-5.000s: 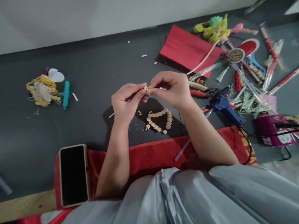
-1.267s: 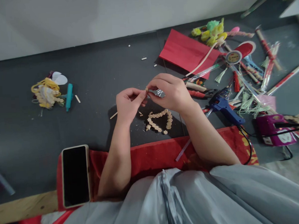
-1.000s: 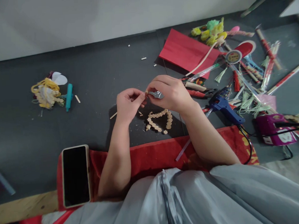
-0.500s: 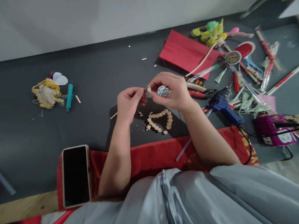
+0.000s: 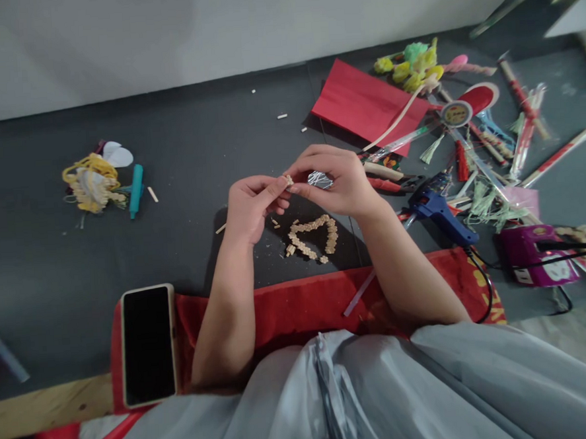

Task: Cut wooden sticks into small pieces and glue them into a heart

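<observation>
Between my two hands is a small pale beige cluster, pinched at the fingertips. My left hand has its thumb and index finger closed on the cluster's left side. From the right, my right hand pinches the same piece. Just below them on the dark table lies a ring of beige clusters, with a gap at its lower side and a loose cluster there. Small beige bits are scattered left of the ring. White thin strands show behind my right hand.
A blue glue gun, a red sheet, pliers and wrapped sticks crowd the right side. A purple box stands at far right. Yellow yarn and a teal tube lie left. A phone rests on a red cloth.
My fingertips have come together around the small cluster, which was at my right fingertips. It has moved slightly left and my left thumb now covers part of it.
</observation>
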Demonstrator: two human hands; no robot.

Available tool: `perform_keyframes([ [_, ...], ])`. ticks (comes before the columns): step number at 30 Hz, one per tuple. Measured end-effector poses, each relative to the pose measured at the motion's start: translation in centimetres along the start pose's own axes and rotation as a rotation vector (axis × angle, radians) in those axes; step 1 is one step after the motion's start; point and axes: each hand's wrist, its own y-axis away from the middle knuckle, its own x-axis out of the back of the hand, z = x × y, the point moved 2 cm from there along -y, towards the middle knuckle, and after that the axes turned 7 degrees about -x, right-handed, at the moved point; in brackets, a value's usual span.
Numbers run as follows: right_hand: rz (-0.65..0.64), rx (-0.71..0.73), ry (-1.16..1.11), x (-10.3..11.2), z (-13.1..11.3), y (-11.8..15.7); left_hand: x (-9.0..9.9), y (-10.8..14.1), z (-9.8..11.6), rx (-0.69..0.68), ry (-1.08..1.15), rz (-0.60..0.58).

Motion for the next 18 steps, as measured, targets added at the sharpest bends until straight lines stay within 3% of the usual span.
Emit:
perform_keyframes([
  [18, -0.013, 0.016, 0.029, -0.08, 0.02, 0.08, 0.26, -0.03, -0.38, -0.034, -0.016, -0.022],
])
